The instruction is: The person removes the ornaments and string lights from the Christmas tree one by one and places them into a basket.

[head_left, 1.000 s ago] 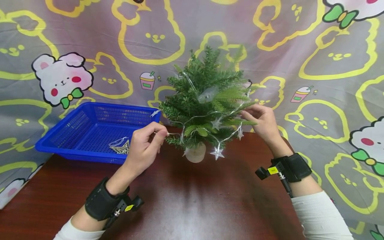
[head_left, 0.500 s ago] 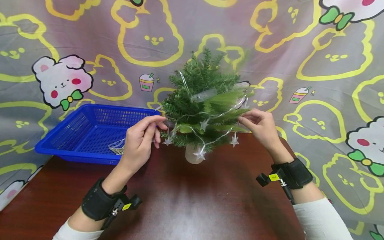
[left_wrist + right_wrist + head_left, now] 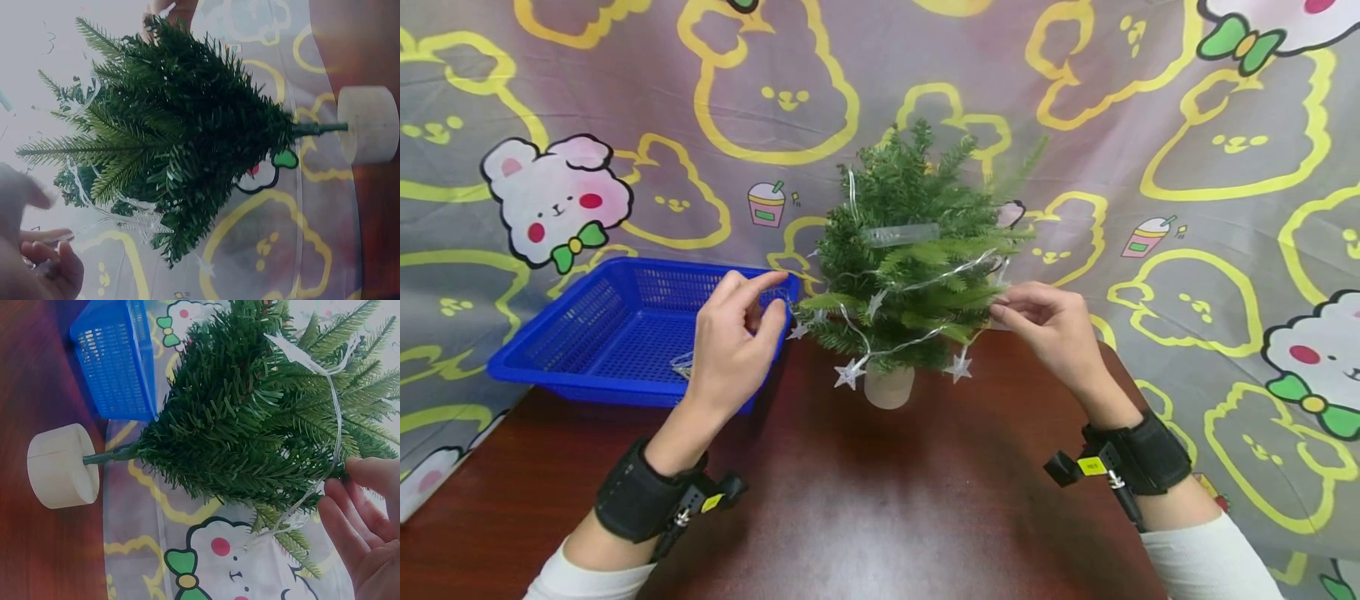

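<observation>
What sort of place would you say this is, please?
Probably an improvised indoor filming or work corner, though I cannot be sure: a cartoon-print fabric backdrop hangs behind a dark reddish table, and black camera wristbands are worn on both arms.

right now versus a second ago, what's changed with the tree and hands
The tree has turned: the star lights on its front swung toward the person's left. The left hand drew away leftward and its thumb and index finger parted, though the wire still reaches its curled fingers. The right hand stays at the tree's right edge. The wooden base and blue basket stayed in place.
</observation>
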